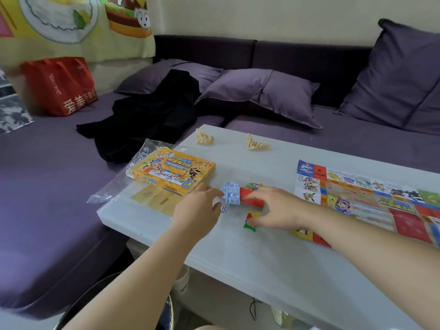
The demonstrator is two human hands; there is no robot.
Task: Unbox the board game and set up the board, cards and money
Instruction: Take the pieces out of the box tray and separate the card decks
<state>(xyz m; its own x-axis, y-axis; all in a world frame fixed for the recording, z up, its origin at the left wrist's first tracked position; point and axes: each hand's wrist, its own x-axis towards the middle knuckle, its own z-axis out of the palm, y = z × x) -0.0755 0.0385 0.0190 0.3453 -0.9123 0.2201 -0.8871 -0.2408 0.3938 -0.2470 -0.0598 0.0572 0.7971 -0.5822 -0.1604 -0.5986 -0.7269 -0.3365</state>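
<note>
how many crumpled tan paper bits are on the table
2: one crumpled paper at the table's far edge beyond the yellow game box, another to its right.

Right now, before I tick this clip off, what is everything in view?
game box: one, yellow, table's left end, on clear plastic wrap
game board: one, multicoloured, unfolded, table's right
money notes: small stack, blue, table centre
cards: one stack, red, right of the notes
die: one, white, just in front of the notes
pawns: a few, green, red, yellow, near edge
paper sheets: count unclear, tan, before the box
crumpled papers: two, tan, far edge
table: one, white
sofa: purple, with cushions, black garment, red bag
left hand: pinches the notes
right hand: over the cards, grip unclear
</note>
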